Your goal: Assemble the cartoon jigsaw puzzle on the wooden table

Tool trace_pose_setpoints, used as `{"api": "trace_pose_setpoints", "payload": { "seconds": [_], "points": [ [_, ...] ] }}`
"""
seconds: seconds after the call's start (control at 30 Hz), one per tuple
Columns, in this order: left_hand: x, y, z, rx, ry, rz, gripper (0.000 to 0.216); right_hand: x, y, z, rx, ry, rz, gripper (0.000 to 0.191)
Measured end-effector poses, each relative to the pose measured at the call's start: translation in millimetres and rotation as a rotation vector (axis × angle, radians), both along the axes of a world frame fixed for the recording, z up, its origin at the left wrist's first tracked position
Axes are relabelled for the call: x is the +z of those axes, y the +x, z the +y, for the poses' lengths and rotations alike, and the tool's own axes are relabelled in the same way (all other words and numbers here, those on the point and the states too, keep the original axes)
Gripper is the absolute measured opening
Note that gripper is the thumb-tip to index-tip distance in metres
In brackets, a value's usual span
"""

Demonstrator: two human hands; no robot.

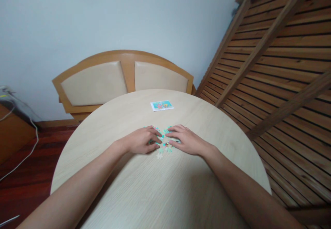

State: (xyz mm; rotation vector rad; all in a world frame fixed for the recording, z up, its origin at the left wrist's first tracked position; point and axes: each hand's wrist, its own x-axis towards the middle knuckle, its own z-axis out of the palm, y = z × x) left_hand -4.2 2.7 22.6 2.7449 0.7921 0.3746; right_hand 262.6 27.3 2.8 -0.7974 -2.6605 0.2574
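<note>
Small jigsaw puzzle pieces (169,149), mostly mint green with some coloured bits, lie in a loose cluster at the middle of the round table (160,194). My left hand (143,140) rests over the cluster's left side, its fingers apart and pointing right. From the other side, my right hand (186,140) reaches over the right part of the pieces with its fingers spread. Both hands hide some pieces beneath them, and a narrow gap separates their fingertips. Beyond them lies a small picture card (162,105) showing cartoon figures on a teal background.
A wooden headboard (128,70) with cream panels stands against the wall behind the table. A large slatted wooden frame (274,60) leans on the right. At left, a white cable (36,137) hangs beside an orange-brown cabinet (15,129) above the dark red floor.
</note>
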Motion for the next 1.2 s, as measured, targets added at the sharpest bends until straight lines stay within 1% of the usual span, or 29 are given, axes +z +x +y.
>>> {"api": "trace_pose_setpoints", "payload": {
  "seconds": [0.23,0.43,0.6,0.73,0.87,1.0,1.03,1.13,1.2],
  "points": [
    [3.0,2,0,0.003,-0.011,-0.021,0.019,-0.5,-7,-3,0.008,0.040,0.013,0.028],
    [4.3,0,1,0.156,-0.032,0.012,0.021,-8.4,-20,-5,-0.056,0.081,0.046,0.026],
    [1.9,-1,2,0.208,-0.040,0.026,0.027,-10.6,-26,-6,-0.081,0.081,0.053,0.024],
    [2.5,0,1,0.192,-0.033,0.040,0.027,-10.4,-24,-5,-0.057,0.082,0.066,0.017],
    [2.9,-1,1,0.139,-0.021,0.040,0.026,-9.3,-21,-5,-0.006,0.086,0.074,0.016],
    [-0.8,-3,4,0.108,-0.001,0.022,0.029,-3.2,-20,-9,0.032,0.078,0.092,0.014],
    [-2.2,-3,6,0.099,0.002,0.017,0.030,-1.6,-21,-11,0.048,0.067,0.092,0.016],
    [-5.5,-4,10,0.066,0.023,0.011,0.030,0.7,-23,-15,0.146,0.026,0.087,0.030],
    [-6.5,-4,13,0.040,0.047,0.017,0.029,0.0,-25,-17,0.215,0.006,0.082,0.031]
  ]
}}
